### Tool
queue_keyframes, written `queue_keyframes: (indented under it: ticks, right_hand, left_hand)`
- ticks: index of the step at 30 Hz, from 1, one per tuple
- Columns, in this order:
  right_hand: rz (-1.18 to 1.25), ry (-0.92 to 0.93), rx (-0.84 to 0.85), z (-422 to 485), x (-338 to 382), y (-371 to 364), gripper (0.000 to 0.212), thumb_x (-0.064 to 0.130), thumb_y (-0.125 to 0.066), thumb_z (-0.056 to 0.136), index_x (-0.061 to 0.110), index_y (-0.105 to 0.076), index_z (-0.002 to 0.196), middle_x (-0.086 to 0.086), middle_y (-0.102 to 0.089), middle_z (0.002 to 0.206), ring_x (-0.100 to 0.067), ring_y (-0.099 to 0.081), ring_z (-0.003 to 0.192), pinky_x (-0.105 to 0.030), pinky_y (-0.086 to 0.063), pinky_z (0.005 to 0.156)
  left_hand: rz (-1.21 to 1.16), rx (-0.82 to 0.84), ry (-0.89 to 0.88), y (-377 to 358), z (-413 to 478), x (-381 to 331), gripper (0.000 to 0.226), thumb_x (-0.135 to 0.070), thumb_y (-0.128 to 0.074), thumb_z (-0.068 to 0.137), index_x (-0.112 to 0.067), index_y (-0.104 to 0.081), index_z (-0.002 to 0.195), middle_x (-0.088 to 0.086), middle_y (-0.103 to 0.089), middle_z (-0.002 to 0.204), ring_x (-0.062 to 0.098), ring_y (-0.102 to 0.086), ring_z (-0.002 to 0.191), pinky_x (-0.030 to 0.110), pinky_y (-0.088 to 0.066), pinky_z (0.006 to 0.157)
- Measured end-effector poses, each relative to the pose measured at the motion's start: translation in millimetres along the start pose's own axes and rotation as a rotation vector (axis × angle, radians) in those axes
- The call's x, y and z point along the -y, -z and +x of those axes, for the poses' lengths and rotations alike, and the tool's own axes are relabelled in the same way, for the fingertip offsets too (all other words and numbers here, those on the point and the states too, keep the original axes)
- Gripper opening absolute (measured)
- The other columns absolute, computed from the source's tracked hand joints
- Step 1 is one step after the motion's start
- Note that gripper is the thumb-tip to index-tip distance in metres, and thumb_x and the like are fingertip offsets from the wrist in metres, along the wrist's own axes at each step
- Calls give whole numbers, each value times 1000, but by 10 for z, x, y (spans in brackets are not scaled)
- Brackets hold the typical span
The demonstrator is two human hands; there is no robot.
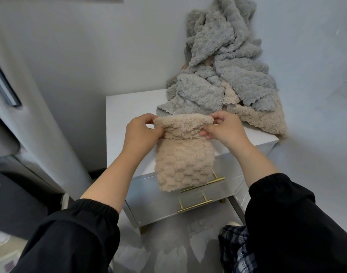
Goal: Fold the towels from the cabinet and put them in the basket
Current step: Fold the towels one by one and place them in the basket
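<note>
My left hand (141,131) and right hand (221,129) each pinch an upper corner of a beige towel (185,160). Its top edge is turned over and the rest hangs in front of the cabinet (127,115) drawers, just beside the pile (227,75) of unfolded towels on top. To fold it well, I judge, I should keep both corners level and match edge to edge before creasing; no basket is in view.

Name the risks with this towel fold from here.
The beige towel hangs in the air, pinched only at its folded top by the left hand and right hand; the fold may slip open. The loose pile of towels leans on the wall near the cabinet edge and might slide off.
</note>
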State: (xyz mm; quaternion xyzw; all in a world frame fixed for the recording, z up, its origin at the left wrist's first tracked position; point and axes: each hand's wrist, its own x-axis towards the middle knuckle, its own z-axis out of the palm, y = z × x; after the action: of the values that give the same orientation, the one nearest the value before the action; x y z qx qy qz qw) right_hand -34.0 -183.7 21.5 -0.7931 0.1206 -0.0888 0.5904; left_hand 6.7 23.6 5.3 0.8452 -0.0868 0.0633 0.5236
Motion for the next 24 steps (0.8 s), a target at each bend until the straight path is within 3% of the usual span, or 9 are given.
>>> queue_keyframes:
  ticks: [3, 6, 8, 12, 14, 18, 22, 24]
  right_hand:
    - [-58, 61, -42, 24, -39, -8, 24, -6, -62, 84, 18, -59, 81, -3, -68, 84, -10, -70, 65, -33, -60, 71]
    - [-169, 107, -68, 32, -71, 2, 30, -5, -66, 80, 24, -61, 78, -2, -70, 91, -17, -71, 77, -41, -57, 80]
    - [-309, 132, -58, 20, -69, 30, 29, -3, -69, 78, 25, -62, 78, -2, -71, 96, -19, -68, 82, -33, -55, 79]
    - [-417, 160, 14, -5, -65, 103, 24, -4, -68, 77, 19, -65, 83, 6, -67, 93, -9, -61, 75, -3, -42, 64]
    - [-473, 163, 59, -19, -61, 128, 21, -4, -69, 76, 16, -66, 83, 6, -66, 96, -7, -60, 75, 0, -40, 59]
    - [-542, 176, 145, -67, -59, 161, 28, -4, -67, 75, 23, -62, 74, 4, -67, 111, -10, -63, 97, -21, -50, 80]
    - [-600, 197, 196, -113, -50, 203, 29, -4, -67, 72, 25, -62, 73, 6, -64, 112, -15, -64, 103, -29, -50, 88]
    - [-655, 192, 247, -120, -71, 211, 22, 5, -71, 73, 25, -62, 75, 4, -64, 116, -17, -63, 103, -31, -48, 89]
  left_hand:
    - [22, -11, -35, -10, -13, 1, 8, -16, -66, 84, -24, -68, 86, -17, -65, 87, -10, -60, 61, 5, -42, 62]
    - [59, 0, -40, -20, -33, 21, 9, -14, -66, 85, -23, -66, 85, -17, -63, 87, -13, -58, 61, 1, -39, 58]
    - [109, 24, -40, -15, -47, 17, 12, -10, -64, 83, -22, -65, 84, -15, -63, 86, -8, -59, 64, 4, -39, 55]
    - [234, 99, -53, 49, -67, -20, 12, -10, -63, 81, -22, -65, 83, -15, -62, 76, -2, -57, 64, 16, -39, 56]
    - [298, 148, -84, 91, -76, -26, 14, -9, -64, 80, -22, -65, 85, -17, -59, 76, 0, -55, 68, 16, -40, 60]
    - [386, 254, -151, 164, -86, -3, 13, -10, -68, 78, -19, -65, 87, -10, -61, 92, 13, -58, 81, 29, -46, 74]
    - [466, 351, -206, 217, -92, -3, 19, -11, -68, 77, -23, -62, 90, -6, -59, 102, 14, -56, 86, 32, -47, 81]
    - [499, 417, -203, 224, -96, -8, 18, -13, -65, 78, -24, -61, 91, -6, -56, 106, 13, -55, 91, 30, -46, 83]
